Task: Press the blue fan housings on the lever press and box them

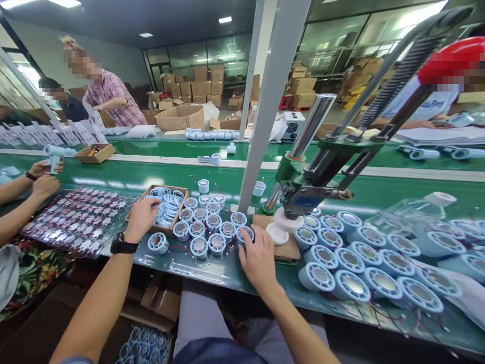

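My left hand [142, 220] reaches over the cardboard box of light-blue rings [165, 212], its fingers pressed together at the rings; what they hold, if anything, is too small to tell. Thumb and fingers of my right hand [259, 253] are around a round blue housing [246, 233] at the right edge of a cluster of similar housings [199, 230] with metallic discs on top. Right of this hand is a white round fixture [277, 234] on a brown board, beneath the white head of a hand press [288, 220].
Several finished-looking blue housings [352, 285] with wires fill the bench at right, near a clear plastic bottle [413, 212]. A grey post [261, 101] rises behind the cluster. Small circuit boards [79, 217] lie at left, beside another person's hands [47, 177].
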`<state>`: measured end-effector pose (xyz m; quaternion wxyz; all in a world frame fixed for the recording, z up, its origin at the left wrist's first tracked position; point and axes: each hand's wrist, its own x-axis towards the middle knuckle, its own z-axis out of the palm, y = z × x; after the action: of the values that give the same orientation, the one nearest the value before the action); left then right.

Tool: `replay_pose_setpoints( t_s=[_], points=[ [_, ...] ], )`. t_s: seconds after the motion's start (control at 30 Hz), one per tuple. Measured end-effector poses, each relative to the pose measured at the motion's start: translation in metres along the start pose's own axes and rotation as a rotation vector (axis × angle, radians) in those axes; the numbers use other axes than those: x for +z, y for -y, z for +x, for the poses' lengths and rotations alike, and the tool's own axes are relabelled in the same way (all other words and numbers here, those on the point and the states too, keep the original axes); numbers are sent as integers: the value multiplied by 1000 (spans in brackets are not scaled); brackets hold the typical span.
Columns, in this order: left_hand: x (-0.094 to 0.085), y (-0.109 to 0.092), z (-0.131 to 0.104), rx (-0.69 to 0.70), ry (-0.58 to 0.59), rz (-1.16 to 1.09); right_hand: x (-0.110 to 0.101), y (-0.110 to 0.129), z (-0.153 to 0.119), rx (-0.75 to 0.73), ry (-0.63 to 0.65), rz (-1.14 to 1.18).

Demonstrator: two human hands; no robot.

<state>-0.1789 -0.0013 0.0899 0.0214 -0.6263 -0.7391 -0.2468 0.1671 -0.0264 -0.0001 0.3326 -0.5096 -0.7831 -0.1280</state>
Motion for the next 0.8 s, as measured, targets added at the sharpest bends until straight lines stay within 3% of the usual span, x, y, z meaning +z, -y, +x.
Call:
replay_pose_setpoints(
  t_s=[0.1, 0.17, 0.23, 0.3, 0.37, 0.5, 0.63, 0.8],
  points=[
    [10, -53, -56, 277, -321, -321, 13, -23, 9, -32, 90, 3],
    [34, -96, -105, 583, -204, -503, 14, -24, 12, -19, 102, 52],
    [68, -132, -147, 752, -58, -600, 4, -23, 11, 9, 41, 105],
    [99, -151, -173, 734, -2, -680, -16, -26, 3, 31, -63, 173],
    [118, -155, -180, 658, 73, -718, -41, -33, -12, 43, -117, 268],
    [122, -144, -172, 523, 304, -612, -72, -51, -52, 100, -16, 406],
    [121, -154, -171, 376, 334, -428, -63, -57, -84, 172, 36, 443],
    [127, -174, -172, 281, 266, -311, -54, -55, -96, 251, -18, 410]
  ],
)
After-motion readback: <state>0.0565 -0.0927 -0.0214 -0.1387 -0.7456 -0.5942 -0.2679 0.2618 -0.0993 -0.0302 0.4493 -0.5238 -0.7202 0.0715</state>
